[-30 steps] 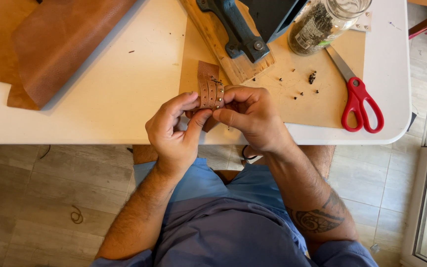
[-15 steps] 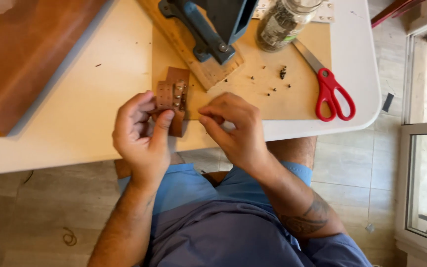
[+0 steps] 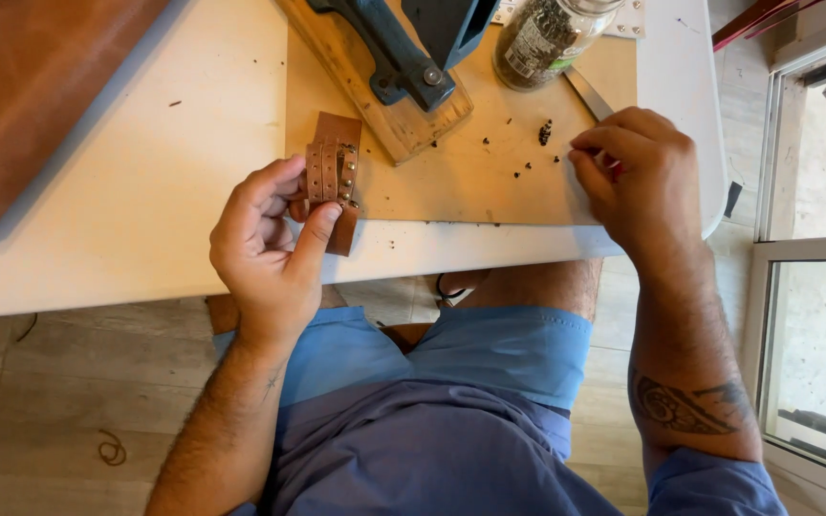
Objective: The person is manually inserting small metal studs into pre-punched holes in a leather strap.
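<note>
My left hand [image 3: 265, 244] pinches a small brown leather piece [image 3: 332, 172] with riveted straps, holding it at the white table's [image 3: 145, 210] near edge. My right hand [image 3: 638, 177] has its fingers bunched over small dark rivets [image 3: 544, 132] scattered on a tan board [image 3: 489, 182]. It covers the red scissors; only the blade [image 3: 587, 94] shows. Whether the fingertips pinch a rivet is hidden.
A blue press tool [image 3: 403, 48] on a wooden base [image 3: 375, 96] stands at the back. A glass jar [image 3: 547, 38] of dark bits is beside it. A large brown leather sheet [image 3: 40, 96] lies at the left. A window frame [image 3: 795, 248] is at the right.
My right hand left the leather piece and moved right to the scattered rivets, covering the scissors. The left hand keeps holding the leather piece.
</note>
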